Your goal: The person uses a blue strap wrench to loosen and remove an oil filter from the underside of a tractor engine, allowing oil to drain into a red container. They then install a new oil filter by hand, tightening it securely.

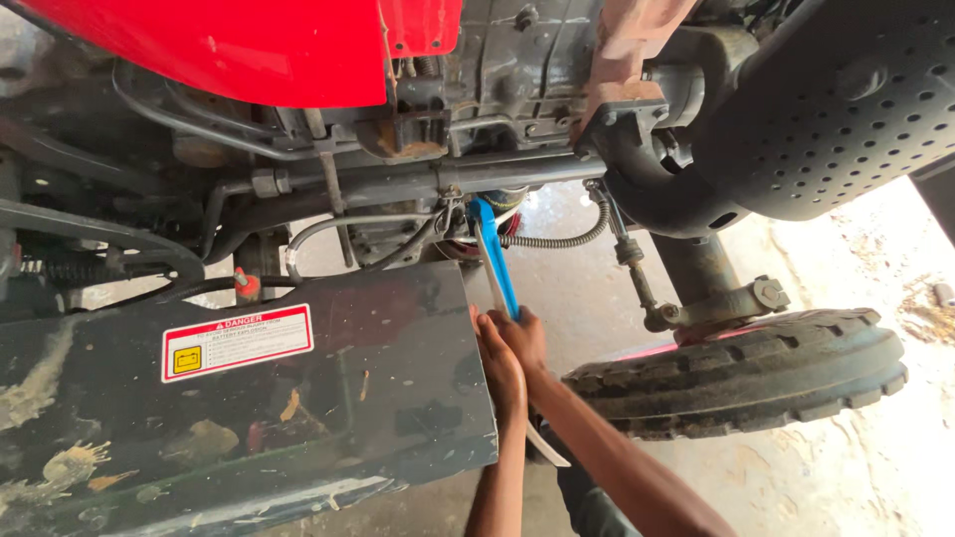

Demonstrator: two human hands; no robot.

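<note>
**Two hands on a blue wrench under a red tractor**

A tractor fills the view: its red hood (249, 40) runs across the top left, with the grimy engine block (517, 70) beside it and a black perforated guard (846, 99) at the upper right. Below the hood lies a dark, paint-stained battery cover (249, 408) bearing a red-and-white warning sticker (237, 341) with a yellow symbol. To the right, the ribbed front tyre (741, 373) rests on the dusty concrete floor (875, 457).

A grey steering rod (468, 179) crosses the middle, and a coiled metal hose (562, 239) hangs just beneath it.

The blue wrench (494, 261) rises at a slight tilt from the hands up to a fitting just under the rod, near the top right corner of the battery cover. The left hand (497, 363) is clenched around the wrench's lower handle, touching the cover's edge. The right hand (525, 336) grips the same handle just beside it, fingers wrapped around.
</note>
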